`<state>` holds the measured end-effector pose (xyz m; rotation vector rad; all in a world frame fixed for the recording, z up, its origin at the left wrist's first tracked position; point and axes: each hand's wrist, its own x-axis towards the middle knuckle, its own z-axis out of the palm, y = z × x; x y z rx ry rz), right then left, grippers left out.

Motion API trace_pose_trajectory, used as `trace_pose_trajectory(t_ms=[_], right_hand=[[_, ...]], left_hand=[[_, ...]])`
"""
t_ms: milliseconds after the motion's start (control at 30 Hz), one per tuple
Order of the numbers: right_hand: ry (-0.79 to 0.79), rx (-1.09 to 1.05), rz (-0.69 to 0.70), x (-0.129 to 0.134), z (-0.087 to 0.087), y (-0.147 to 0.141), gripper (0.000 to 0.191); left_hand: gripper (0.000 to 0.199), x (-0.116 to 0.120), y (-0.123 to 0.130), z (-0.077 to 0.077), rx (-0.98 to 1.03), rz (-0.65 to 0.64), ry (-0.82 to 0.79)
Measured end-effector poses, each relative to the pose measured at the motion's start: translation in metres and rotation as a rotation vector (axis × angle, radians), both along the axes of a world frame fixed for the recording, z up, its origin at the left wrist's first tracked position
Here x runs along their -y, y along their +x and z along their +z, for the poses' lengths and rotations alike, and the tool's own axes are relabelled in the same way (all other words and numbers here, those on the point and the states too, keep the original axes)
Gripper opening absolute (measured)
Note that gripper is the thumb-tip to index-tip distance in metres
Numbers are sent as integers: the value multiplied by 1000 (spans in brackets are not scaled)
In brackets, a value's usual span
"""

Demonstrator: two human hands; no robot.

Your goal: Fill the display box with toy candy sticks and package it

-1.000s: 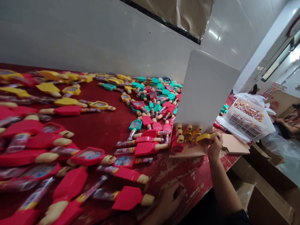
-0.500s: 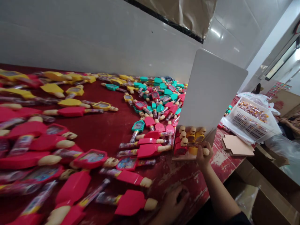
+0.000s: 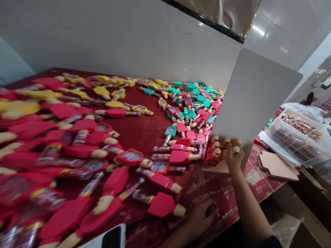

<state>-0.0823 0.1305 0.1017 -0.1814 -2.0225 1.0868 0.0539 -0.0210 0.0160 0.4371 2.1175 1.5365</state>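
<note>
My right hand (image 3: 234, 158) is closed around a toy with a round tan head (image 3: 236, 150), over the front right of a display box with a tall pale back panel (image 3: 254, 96). Most of that toy is hidden by my fingers. Inside the box, more tan-headed toys stand in rows, with a red one (image 3: 212, 159) at the left. Lower down, my left hand (image 3: 203, 217) rests on the red table (image 3: 196, 187), loosely curled, a dark gap between thumb and fingers and nothing visible in it. A red paddle-shaped toy (image 3: 162, 204) with a clear tube lies left of it.
Many red, yellow and green toys (image 3: 191, 86) cover the table leftward to the wall. A phone-like white device (image 3: 121, 237) lies at the front edge. Right of the box are flat cardboard pieces (image 3: 278, 165) and a white basket (image 3: 292, 136) of small wrapped items; cardboard boxes (image 3: 292, 220) stand below.
The camera has turned left, so everything sits further right, and the white device has come into view. My right hand has moved the held toy up to the row of heads in the box.
</note>
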Motion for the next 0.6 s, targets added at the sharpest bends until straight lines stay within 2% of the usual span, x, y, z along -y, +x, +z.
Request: trace_pose_trajectory(t_ms=[100,267,400,600], right_hand=[[39,47,-37,6,5,-11,36],[55,125,-82,3,5,-11,41],[109,183,-94,2,-4,-7,41],[78,189,-96,9,-21,-8,38]], left_hand=[[22,-1,2,-2,6,17,22],[22,-2,4,-6,8,28,39],[23,-1,3,-6,-15,21,25],[24,-1,2,-3,-12,-17,33]])
